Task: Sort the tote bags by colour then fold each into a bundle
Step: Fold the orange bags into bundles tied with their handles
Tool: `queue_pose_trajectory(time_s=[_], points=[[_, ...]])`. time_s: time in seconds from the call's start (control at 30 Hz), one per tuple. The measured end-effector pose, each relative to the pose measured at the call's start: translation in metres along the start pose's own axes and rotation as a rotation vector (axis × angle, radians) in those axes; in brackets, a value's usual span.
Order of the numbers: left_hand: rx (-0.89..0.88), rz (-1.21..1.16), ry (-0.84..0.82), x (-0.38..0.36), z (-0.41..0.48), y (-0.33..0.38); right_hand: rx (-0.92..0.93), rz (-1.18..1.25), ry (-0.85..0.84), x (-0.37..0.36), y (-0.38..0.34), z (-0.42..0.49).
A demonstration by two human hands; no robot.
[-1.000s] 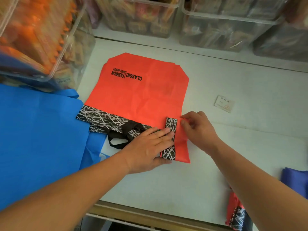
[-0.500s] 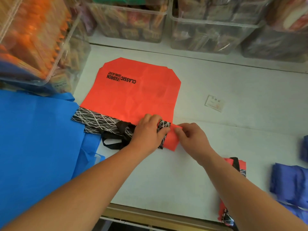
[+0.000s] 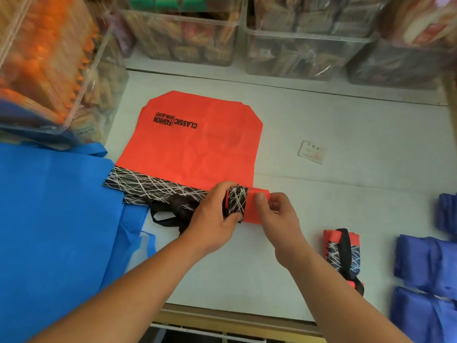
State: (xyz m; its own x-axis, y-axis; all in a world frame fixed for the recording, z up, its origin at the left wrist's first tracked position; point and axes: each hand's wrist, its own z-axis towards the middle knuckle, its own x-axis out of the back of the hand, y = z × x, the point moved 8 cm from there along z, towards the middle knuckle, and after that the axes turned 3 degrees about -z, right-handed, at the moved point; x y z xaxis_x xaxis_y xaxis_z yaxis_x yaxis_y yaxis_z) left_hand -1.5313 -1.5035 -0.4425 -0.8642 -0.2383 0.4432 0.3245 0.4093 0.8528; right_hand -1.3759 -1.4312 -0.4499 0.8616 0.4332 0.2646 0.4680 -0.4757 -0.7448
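Observation:
An orange-red tote bag (image 3: 195, 147) with a black band of white scribble lines lies flat on the white table (image 3: 346, 134), printed side up. Its near right corner is rolled into a small fold. My left hand (image 3: 212, 219) grips that fold from the left, thumb under and fingers over the patterned band. My right hand (image 3: 274, 214) pinches the orange end of the same fold from the right. The bag's black handles (image 3: 170, 211) lie bunched beside my left wrist.
A large blue tote bag (image 3: 54, 224) covers the table's left side. A folded orange-red bundle (image 3: 342, 253) lies at the near right, with several folded purple-blue bundles (image 3: 425, 263) beyond it. A small white card (image 3: 311, 152) lies mid-table. Clear bins (image 3: 309, 45) line the back and left.
The flat folded strip at the bag's right corner has been turned over again into a tighter roll. Both hands have closed round it, and the view has tilted down and right.

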Motion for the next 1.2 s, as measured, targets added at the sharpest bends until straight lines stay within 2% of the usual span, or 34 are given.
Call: queue_pose_trajectory(time_s=[0.1,0.2,0.37,0.47,0.63,0.77,0.87,0.97,1.03,1.1,1.2], points=[[-0.048,0.045,-0.024,0.003,-0.007,0.021,-0.041,0.205,-0.105,-0.002,-0.007,-0.01],[-0.07,0.053,-0.083,0.009,-0.025,0.054,0.009,0.273,-0.206,0.005,-0.039,-0.036],[-0.136,0.011,-0.025,0.039,-0.071,0.122,0.26,0.173,-0.069,0.043,-0.11,-0.095],[-0.115,-0.069,0.04,0.059,-0.1,0.156,0.389,0.133,-0.117,0.053,-0.143,-0.132],[-0.094,-0.261,0.101,0.08,-0.138,0.197,0.486,0.074,-0.253,0.065,-0.17,-0.177],[-0.09,-0.259,0.086,0.076,-0.149,0.203,0.462,-0.109,-0.3,0.071,-0.165,-0.18],[-0.058,-0.327,0.006,0.064,-0.151,0.2,0.379,-0.007,-0.221,0.077,-0.146,-0.162],[0.033,-0.123,-0.123,0.051,-0.158,0.172,0.239,0.067,-0.114,0.091,-0.115,-0.133],[0.065,-0.029,-0.133,0.054,-0.162,0.151,0.191,0.053,-0.064,0.102,-0.096,-0.114],[0.065,-0.093,-0.086,0.065,-0.165,0.14,0.15,0.019,-0.047,0.106,-0.08,-0.101],[0.135,-0.318,-0.001,0.078,-0.167,0.132,0.07,0.047,-0.085,0.098,-0.056,-0.093]])
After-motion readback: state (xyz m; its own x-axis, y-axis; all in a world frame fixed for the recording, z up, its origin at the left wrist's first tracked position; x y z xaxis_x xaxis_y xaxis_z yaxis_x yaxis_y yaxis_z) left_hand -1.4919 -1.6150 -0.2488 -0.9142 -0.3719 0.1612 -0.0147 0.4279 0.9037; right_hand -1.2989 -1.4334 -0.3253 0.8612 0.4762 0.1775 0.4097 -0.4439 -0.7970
